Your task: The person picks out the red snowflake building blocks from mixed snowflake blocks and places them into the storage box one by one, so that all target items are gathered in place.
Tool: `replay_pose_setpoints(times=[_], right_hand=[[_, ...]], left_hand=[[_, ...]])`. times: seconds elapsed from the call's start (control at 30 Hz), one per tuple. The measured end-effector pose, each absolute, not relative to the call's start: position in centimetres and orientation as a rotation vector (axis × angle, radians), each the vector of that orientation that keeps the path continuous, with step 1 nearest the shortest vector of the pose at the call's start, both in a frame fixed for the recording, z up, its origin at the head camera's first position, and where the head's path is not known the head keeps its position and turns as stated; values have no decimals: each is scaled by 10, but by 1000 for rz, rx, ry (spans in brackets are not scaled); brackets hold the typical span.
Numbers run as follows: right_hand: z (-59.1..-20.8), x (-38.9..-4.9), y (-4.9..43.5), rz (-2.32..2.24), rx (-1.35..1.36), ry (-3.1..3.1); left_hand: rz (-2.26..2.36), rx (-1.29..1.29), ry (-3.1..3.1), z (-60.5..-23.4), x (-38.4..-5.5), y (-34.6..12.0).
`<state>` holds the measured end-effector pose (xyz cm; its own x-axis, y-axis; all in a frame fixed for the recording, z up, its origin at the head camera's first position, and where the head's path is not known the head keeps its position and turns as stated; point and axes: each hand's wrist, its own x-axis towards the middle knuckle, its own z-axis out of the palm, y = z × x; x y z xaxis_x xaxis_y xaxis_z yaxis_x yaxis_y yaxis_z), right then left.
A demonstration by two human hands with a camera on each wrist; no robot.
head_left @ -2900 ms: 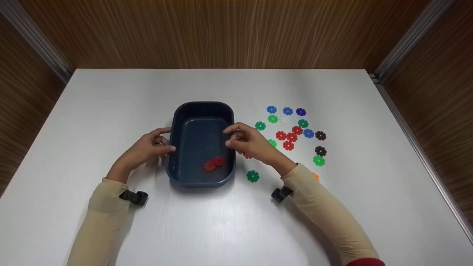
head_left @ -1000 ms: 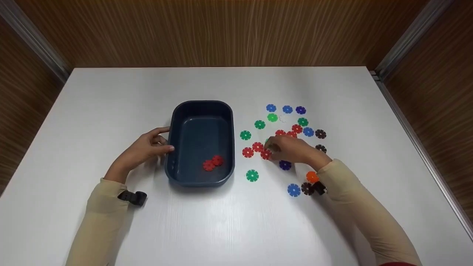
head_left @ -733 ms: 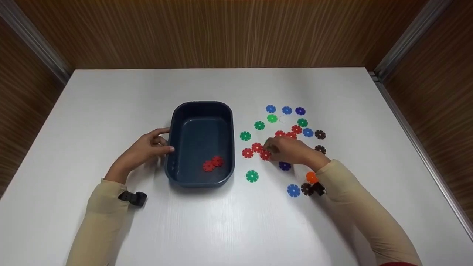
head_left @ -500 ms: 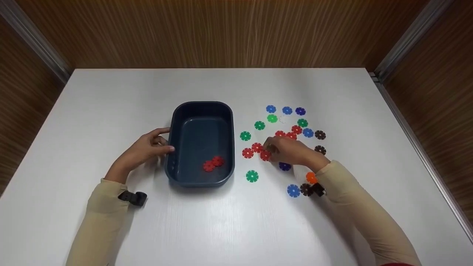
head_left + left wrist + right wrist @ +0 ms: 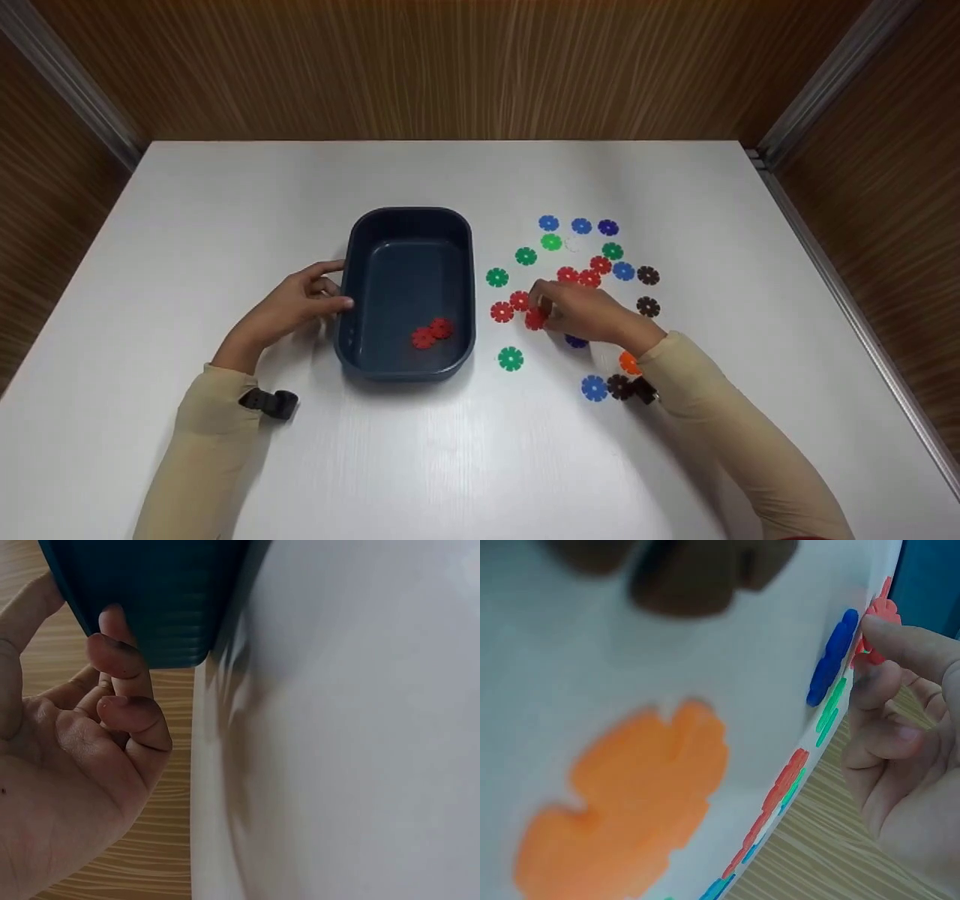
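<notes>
A dark blue plastic tub (image 5: 409,292) stands left of the discs, two red notched discs (image 5: 433,332) lying on its floor. My left hand (image 5: 300,298) holds the tub's left side, thumb at the rim; the left wrist view shows its other fingers bent beside the tub's outer wall (image 5: 161,622). Right of the tub, my right hand (image 5: 581,307) pinches a red flower-shaped disc (image 5: 535,320) between thumb and fingertips, low over the table. In the right wrist view this red disc (image 5: 883,617) shows at the fingertips. Two more red discs (image 5: 510,307) lie just left of it.
Around the right hand, flat discs lie scattered: blue ones (image 5: 581,226), green ones (image 5: 526,256), black ones (image 5: 648,307) and an orange disc (image 5: 628,363) near the right wrist. A green disc (image 5: 511,358) lies nearer the front. Wood-grain panels (image 5: 450,67) border the white table (image 5: 420,465).
My right hand has moved right from the tub's rim to the loose discs and taken a red disc between its fingertips. The left hand has stayed at the tub.
</notes>
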<state>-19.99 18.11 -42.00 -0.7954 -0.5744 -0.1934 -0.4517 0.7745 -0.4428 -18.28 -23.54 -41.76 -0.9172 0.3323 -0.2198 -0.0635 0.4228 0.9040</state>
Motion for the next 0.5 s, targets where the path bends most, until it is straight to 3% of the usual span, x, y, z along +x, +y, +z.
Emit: replay_pose_setpoints(times=[0.5], right_hand=[[-405,-196,174,-556,-762,2648]], left_hand=[[1485,244,2344,-418,-183,-236]])
